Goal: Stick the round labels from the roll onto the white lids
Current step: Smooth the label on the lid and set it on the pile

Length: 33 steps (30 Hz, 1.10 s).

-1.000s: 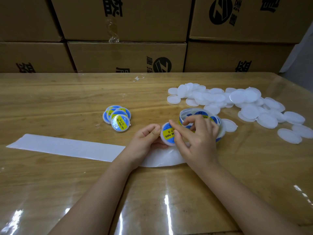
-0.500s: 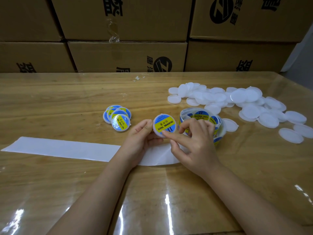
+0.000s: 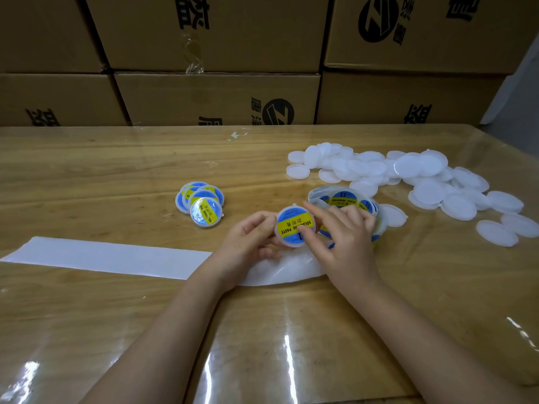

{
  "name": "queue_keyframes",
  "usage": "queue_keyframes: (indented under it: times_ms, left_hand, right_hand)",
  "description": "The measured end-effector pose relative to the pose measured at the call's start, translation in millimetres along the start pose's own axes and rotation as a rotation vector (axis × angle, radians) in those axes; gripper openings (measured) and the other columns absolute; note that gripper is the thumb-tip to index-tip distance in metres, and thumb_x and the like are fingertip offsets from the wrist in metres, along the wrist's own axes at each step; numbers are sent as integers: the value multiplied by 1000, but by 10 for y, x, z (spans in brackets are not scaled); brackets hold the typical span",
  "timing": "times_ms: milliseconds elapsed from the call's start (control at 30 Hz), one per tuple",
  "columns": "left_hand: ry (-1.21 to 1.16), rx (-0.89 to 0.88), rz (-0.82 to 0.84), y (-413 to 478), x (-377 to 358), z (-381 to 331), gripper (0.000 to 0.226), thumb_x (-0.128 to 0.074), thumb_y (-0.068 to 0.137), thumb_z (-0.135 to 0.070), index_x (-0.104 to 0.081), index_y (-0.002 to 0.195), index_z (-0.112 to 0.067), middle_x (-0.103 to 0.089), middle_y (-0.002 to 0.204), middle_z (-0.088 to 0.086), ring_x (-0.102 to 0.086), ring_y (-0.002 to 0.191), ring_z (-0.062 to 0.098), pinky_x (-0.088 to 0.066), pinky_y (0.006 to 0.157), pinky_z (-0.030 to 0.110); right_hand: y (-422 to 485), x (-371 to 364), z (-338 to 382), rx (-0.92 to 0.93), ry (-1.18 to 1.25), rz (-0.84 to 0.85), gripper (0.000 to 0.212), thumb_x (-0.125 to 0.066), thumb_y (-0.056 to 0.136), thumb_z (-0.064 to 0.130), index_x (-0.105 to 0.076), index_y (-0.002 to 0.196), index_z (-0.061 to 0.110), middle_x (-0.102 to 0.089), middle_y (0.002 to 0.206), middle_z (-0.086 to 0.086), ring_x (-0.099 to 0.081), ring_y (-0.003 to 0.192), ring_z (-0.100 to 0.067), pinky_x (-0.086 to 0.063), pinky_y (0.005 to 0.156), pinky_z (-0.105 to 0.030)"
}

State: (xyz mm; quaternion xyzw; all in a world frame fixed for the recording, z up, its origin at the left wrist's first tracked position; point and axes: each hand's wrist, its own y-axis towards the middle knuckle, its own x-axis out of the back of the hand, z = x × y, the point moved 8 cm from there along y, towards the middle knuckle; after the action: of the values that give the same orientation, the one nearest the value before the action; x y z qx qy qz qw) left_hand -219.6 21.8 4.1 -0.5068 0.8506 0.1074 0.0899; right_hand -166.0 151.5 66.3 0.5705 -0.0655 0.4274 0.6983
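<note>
- A labelled lid (image 3: 295,226) is held above the desk (image 3: 116,170) near the centre of the view, its blue-and-yellow face tilted toward the camera.
- The left hand (image 3: 252,240) is closed on the lid's rim at 9 o'clock, the thumb on the edge and the fingers behind.
- The right hand (image 3: 341,237) is placed at 3 o'clock of the lid; its fingertips (image 3: 306,230) are pressed on the label face, with the remaining fingers loosely curled and nothing gripped.
- The label roll (image 3: 344,199) is located just behind the right hand, at 1 o'clock of the held lid, and is partly covered by the knuckles.
- A strip of white backing paper (image 3: 110,256) is laid across the desk from 9 o'clock and is passed under both hands.
- A small stack of finished lids (image 3: 201,204) is found at 10 o'clock of the held lid, apart from it.
- A pile of plain white lids (image 3: 408,179) is spread from 1 to 3 o'clock, beyond the roll.
- Cardboard boxes (image 3: 215,97) are stacked along the far edge of the desk at 12 o'clock.
</note>
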Motion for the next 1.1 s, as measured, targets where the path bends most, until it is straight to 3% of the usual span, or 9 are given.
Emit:
queue_keyframes:
  times_ms: [67,167,300,400,500,767,967,1100]
  left_hand:
    - [59,-14,10,1,-4,14,22,-63,80,-18,-63,102,-16,-71,88,0,-66,77,10,-49,58,19]
    - [136,-55,16,-1,-30,-5,29,-71,75,-5,-61,102,-12,-71,80,-2,-62,67,7,-47,57,17]
    - [152,-81,-41,4,19,-54,27,-67,73,-16,-62,99,-10,-68,69,-6,-56,56,2,-45,56,15]
    - [157,-78,-59,6,40,-57,28,-65,74,-18,-62,100,-8,-68,67,-7,-56,56,1,-44,57,14]
    - [175,-69,-64,11,40,-46,30,-65,74,-20,-63,102,-9,-69,69,-6,-59,60,2,-45,60,15]
    - [172,-75,-53,-5,21,-58,26,-64,78,-22,-68,103,-18,-73,87,-3,-64,76,5,-49,67,16]
    - [127,-63,-23,-17,-22,-35,23,-65,77,-20,-73,99,-21,-74,94,3,-66,87,13,-53,78,26]
    - [128,-73,-33,-30,-37,-73,19,-66,75,-19,-75,92,-24,-74,88,-1,-66,80,7,-51,70,18]
  right_hand:
    - [4,8,3,-16,8,-18,34,-52,88,35,-72,106,15,-66,78,7,-58,76,-23,-28,85,-37]
    - [-10,2,21,-8,-6,-24,30,-49,92,31,-72,104,15,-69,81,6,-58,74,-24,-29,83,-38]
    - [-18,-51,55,27,-54,18,37,-53,87,40,-71,109,16,-65,79,6,-59,79,-24,-28,86,-37]
    - [-32,-134,77,32,-67,101,51,-58,80,50,-66,117,15,-65,90,3,-60,89,-24,-27,90,-36]
    - [-31,-139,106,68,-45,120,50,-54,84,46,-63,120,12,-68,96,3,-58,89,-22,-26,90,-35]
    - [-4,-29,122,106,40,44,34,-44,93,22,-67,115,10,-67,87,8,-50,77,-13,-31,86,-37]
    - [5,48,85,41,134,-52,30,-46,92,23,-71,102,10,-39,75,31,-42,77,-5,-30,82,-35]
    - [-3,-2,15,-12,184,-20,31,-51,89,33,-70,99,11,-43,63,19,-42,73,-1,-29,86,-33]
